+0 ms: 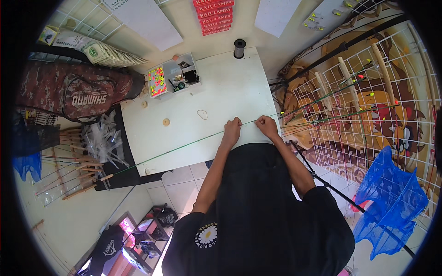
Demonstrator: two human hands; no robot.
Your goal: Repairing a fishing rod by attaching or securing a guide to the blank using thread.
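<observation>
A thin green fishing rod [179,148] slants across the white table [161,119], its wooden handle end at the lower left and its thin end beyond the right edge. My left hand [231,132] is closed on the rod near the table's front edge. A short way to the right, my right hand [268,127] pinches it with thumb and fingers. Between the two hands a short stretch of the rod shows. Whether the fingertips also hold a thread or small part is too small to make out. A thin loop [202,114] lies on the table left of my hands.
A white compartment box [176,92] with small bright floats and tools stands at the table's back left. Near the back edge is a dark spool [239,48]. A round tan disc [166,122] lies on the left. Blue nets [391,202] and several rods stand at the right.
</observation>
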